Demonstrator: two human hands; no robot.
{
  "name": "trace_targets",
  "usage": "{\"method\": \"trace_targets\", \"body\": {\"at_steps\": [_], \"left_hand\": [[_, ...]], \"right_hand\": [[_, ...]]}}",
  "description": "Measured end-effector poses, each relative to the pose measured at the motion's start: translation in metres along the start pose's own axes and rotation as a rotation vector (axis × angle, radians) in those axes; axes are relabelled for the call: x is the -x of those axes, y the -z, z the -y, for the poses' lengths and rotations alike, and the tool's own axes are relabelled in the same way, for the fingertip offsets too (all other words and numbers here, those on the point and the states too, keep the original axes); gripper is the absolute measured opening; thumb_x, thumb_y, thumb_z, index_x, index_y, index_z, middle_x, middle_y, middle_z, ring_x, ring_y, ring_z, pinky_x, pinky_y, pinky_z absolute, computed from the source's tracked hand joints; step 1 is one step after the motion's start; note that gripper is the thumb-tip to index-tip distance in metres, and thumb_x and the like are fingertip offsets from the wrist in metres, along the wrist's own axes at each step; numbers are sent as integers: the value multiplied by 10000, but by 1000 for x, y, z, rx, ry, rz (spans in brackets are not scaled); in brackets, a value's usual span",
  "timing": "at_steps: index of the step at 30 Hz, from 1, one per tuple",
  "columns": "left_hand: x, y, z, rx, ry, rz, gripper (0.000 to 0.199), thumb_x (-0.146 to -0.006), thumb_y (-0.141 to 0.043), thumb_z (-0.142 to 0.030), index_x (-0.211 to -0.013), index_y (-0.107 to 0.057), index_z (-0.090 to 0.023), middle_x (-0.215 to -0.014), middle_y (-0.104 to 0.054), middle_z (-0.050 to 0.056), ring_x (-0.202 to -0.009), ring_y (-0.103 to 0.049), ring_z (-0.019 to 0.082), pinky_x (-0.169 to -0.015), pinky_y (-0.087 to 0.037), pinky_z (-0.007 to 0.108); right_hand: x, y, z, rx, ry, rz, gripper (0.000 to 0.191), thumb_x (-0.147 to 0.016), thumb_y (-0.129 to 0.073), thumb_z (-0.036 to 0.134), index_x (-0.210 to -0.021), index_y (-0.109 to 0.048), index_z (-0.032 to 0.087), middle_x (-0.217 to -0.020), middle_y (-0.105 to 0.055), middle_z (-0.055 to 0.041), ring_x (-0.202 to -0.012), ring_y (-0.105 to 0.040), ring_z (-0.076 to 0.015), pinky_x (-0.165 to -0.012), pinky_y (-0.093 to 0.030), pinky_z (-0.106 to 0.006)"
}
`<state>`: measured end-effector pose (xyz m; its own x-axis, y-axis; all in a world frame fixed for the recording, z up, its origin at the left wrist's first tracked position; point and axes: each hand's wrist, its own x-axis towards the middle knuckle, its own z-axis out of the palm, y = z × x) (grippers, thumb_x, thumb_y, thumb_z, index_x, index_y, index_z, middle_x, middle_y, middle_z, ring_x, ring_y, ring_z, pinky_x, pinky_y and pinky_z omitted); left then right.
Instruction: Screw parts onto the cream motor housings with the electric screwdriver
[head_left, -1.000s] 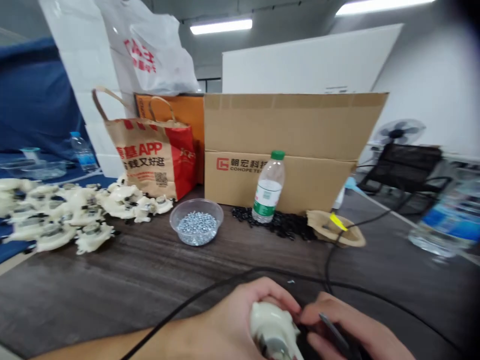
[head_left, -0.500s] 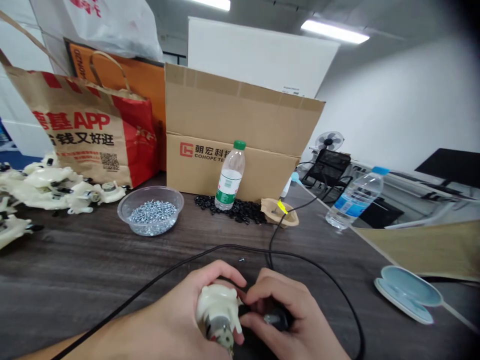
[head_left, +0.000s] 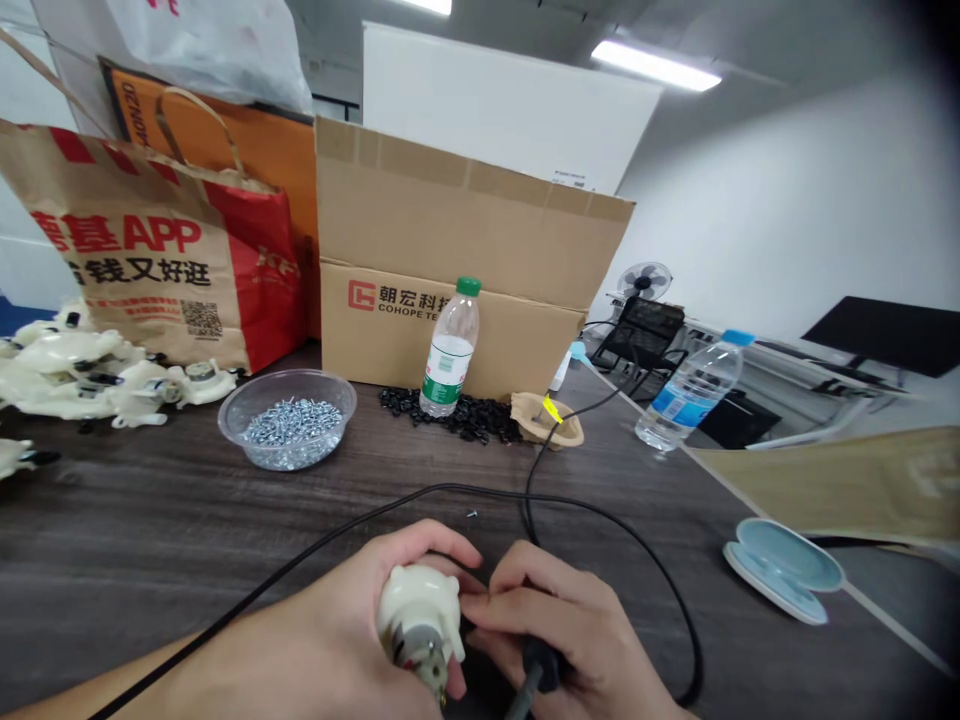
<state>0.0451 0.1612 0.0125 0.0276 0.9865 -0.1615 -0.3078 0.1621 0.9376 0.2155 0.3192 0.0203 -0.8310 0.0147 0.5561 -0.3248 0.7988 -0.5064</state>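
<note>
My left hand [head_left: 330, 630] is wrapped round a cream plastic housing with a small metal motor [head_left: 421, 622], its motor end tilted down toward me. Tucked in my right hand [head_left: 570, 620] is a black screwdriver [head_left: 544, 665], its grey shaft pointing down toward the bottom edge. The thumb and forefinger of that hand press together against the right side of the housing. Anything small between those fingertips is hidden. A black cable [head_left: 442, 488] loops over the table around both hands. Beyond them lies one loose screw [head_left: 472, 514].
A clear bowl of screws [head_left: 232, 420] stands left, near piled cream housings [head_left: 67, 360]. Small black parts [head_left: 480, 425] lie round a green-capped bottle [head_left: 450, 350], beside a cardboard tray [head_left: 574, 432]. At right are a blue-capped bottle [head_left: 686, 400] and an open light-blue case [head_left: 787, 565].
The screwdriver has swung in my right hand so its shaft now points down toward me. My right fingertips have come against the housing. The whole view has shifted slightly.
</note>
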Motion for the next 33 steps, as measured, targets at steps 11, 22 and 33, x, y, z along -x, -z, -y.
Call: {"method": "trace_targets", "body": {"at_steps": [11, 22, 33], "left_hand": [[-2, 4, 13, 76, -47, -16, 860, -649, -898, -124, -1385, -479, -274, -954, -730, 7, -869, -702, 188, -709, -504, 254], [-2, 8, 21, 68, -69, -7, 847, -680, -914, -168, -1393, -470, -271, -981, -746, 14, -887, -704, 185, -724, -490, 251], [-2, 2, 4, 144, -43, 20, 802, -629, -860, -32, -1317, -521, -266, -1238, -716, 77, -900, -718, 166, -624, -506, 191]], "right_hand": [[-7, 5, 7, -19, -97, -2, 240, -874, -582, 29, -981, -717, 197, -872, -661, -27, -709, -633, -95, -618, -466, -163], [-5, 7, 9, 14, -122, 19, 225, -855, -588, 39, -975, -706, 188, -835, -634, -13, -671, -597, -89, -592, -435, -174], [-16, 19, -15, 205, -479, 7, 182, -949, -598, 134, -995, -752, 219, -894, -711, -11, -796, -651, -152, -711, -471, -247]]}}
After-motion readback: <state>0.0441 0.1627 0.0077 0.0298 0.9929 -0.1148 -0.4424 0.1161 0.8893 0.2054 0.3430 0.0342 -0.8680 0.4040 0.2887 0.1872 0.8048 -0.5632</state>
